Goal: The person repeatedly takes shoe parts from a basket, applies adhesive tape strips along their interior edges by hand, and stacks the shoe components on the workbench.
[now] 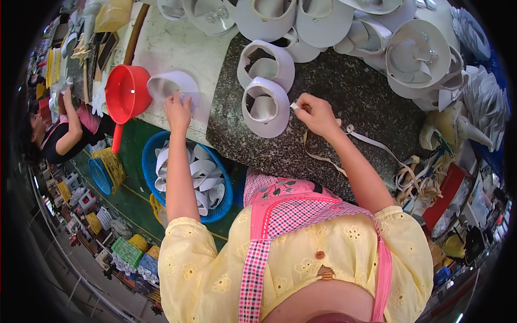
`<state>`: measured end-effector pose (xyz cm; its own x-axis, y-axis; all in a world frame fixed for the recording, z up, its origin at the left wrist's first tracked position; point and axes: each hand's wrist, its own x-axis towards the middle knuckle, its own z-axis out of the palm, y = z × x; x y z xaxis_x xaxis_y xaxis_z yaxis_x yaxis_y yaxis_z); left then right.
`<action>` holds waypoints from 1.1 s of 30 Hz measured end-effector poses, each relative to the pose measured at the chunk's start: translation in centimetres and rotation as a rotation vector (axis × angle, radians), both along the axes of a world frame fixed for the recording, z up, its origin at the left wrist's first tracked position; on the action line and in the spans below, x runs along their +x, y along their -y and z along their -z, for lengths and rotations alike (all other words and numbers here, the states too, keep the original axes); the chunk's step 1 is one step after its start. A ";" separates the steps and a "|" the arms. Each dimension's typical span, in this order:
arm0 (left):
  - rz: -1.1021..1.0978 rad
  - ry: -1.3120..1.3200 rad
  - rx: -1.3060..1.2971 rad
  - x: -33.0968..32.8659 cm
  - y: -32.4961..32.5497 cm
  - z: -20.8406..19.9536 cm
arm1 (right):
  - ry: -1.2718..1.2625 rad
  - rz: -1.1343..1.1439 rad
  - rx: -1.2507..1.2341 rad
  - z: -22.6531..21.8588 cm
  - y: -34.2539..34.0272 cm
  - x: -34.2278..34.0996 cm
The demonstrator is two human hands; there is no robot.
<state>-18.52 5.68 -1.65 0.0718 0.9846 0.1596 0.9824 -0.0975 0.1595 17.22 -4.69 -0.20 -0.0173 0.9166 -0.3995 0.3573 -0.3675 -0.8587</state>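
Right fingers (307, 101) pinching white scrap (294, 106), mostly hidden

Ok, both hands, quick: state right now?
Left hand: touching a white visor-like piece, grip unclear.
Right hand: closed, pinching a small white piece.

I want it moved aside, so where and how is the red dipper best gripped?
Probably take the red dipper by its handle, from the near side: slim and straight, it juts past the edge of the pale worktop, so a wrap-around grip should fit.

Pale yellow blouse (199, 269) (flower eyelets (354, 233)), brown button (320, 254), checked pink apron (309, 216), bare hands (316, 114)
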 end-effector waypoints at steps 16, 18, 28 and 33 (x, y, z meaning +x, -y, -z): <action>0.051 1.027 -0.586 16.3 11.0 -5.3 | 0.072 -0.240 -0.037 -4.9 1.3 -1.4; 0.068 1.003 -0.511 16.1 11.1 -4.7 | 0.067 -0.210 -0.053 -3.9 1.6 -0.5; 0.019 1.135 -0.761 17.4 12.5 -4.9 | 0.051 -0.249 -0.073 -4.3 2.2 -0.9; 0.102 0.999 -0.311 16.5 13.1 -5.3 | 0.250 -0.167 -0.176 -4.2 1.7 -0.1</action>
